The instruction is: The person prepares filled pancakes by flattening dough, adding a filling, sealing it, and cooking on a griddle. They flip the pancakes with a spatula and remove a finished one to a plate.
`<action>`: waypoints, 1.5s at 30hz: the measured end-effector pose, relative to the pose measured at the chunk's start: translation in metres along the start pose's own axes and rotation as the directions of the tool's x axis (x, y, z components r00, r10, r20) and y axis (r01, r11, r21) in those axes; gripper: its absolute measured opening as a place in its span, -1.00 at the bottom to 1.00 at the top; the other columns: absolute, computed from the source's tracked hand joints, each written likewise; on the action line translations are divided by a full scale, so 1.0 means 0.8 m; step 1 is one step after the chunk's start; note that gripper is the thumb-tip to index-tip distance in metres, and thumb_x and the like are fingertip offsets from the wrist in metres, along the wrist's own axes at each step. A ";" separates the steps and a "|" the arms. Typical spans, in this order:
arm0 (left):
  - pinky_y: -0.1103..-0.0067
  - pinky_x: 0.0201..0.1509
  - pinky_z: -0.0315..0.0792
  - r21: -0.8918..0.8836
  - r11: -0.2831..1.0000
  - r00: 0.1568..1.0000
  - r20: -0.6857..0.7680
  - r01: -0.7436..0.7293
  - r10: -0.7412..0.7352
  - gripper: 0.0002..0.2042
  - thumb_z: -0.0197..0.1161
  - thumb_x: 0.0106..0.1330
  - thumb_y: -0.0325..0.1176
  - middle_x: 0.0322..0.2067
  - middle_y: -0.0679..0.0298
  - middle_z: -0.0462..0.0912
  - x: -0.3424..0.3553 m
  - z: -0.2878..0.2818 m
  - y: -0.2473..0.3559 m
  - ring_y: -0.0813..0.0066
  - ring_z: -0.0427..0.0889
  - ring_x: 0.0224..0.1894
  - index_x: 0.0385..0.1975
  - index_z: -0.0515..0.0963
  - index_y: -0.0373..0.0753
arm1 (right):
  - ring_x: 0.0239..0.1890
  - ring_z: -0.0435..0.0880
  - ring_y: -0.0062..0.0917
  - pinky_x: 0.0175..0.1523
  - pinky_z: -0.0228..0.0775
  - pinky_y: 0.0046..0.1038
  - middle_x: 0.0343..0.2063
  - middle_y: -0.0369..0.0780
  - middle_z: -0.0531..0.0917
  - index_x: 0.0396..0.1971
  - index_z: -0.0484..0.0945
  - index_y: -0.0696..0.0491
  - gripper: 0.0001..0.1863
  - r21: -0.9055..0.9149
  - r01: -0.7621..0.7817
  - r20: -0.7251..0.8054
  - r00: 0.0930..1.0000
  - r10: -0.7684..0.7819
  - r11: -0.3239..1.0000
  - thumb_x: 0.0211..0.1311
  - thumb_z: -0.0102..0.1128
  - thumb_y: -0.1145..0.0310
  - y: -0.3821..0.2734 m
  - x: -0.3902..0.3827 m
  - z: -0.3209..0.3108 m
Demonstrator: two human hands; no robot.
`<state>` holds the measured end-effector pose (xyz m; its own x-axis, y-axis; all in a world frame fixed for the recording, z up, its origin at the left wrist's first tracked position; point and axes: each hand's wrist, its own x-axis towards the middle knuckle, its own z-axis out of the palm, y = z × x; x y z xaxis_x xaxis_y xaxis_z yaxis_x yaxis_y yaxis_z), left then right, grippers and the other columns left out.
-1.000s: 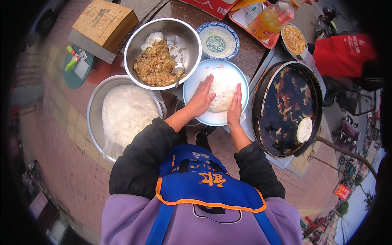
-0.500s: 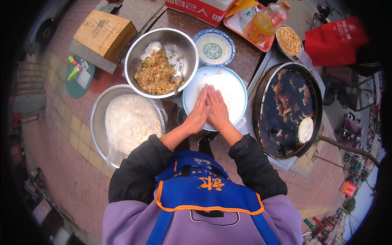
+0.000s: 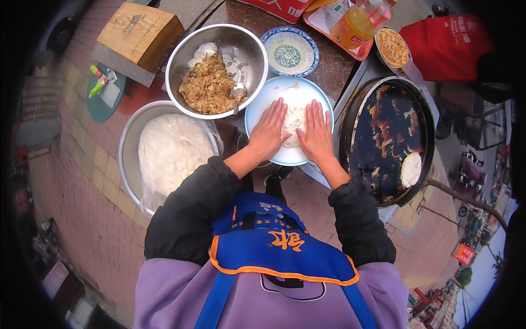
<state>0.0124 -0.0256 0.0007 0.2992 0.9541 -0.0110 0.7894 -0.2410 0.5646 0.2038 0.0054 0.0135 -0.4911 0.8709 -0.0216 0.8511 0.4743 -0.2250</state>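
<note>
1. The flattened dough round lies on the pale-blue-rimmed plate, between the two hands and partly covered by them.
2. It looks soft, light and stretchy, perhaps tacky; a fingertip pinch would likely tear or dent it, so flat palms at opposite edges, or support from beneath, suit it best.
3. The left hand is open and palm-down over the dough's left side, fingers straight and pointing away from the body, thumb turned inward.
4. The right hand mirrors it on the right, also open, fingers slightly parted; neither hand grips anything.
5. How firmly the palms press cannot be told from above.
6. Both forearms angle inward from black sleeves, between the steel bowl of filling and the black griddle pan (one pale flatbread lies on it).
</note>
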 end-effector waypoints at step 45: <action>0.17 0.58 -0.10 -0.228 0.974 0.995 -0.098 0.000 -0.023 -0.22 0.23 0.34 -0.32 0.50 -0.05 -0.05 -0.020 -0.045 -0.005 -0.02 -0.09 0.55 0.48 -0.04 -0.35 | 0.53 0.07 -0.30 0.59 -0.22 -0.13 0.44 -0.13 0.24 0.41 0.23 0.07 -0.33 0.088 0.417 0.148 0.893 -0.426 0.905 0.36 0.03 0.12 -0.036 0.047 0.009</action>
<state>-0.0154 -0.0337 0.0282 0.2264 0.9724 0.0571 0.6464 -0.1939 0.7379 0.1598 0.0233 0.0117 -0.8283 0.5562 -0.0675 0.5487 0.7809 -0.2986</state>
